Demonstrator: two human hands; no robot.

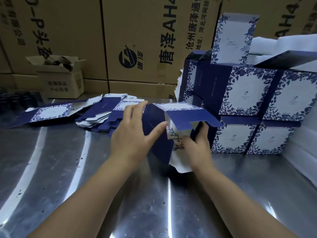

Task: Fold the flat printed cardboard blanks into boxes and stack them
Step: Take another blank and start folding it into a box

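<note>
Blanks (109, 115) left of stacked boxes (248, 100)

Head view looks forward and down, close over the steel table (103, 194).

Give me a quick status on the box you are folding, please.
Left hand flat against half-folded box. Right hand grips its open end. Finished stack close on right, nothing blocking.

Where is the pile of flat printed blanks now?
In the head view, the pile of flat blue-and-white printed cardboard blanks lies left of centre on the shiny metal table, just beyond the left hand, right of one spread-out blank.
</note>
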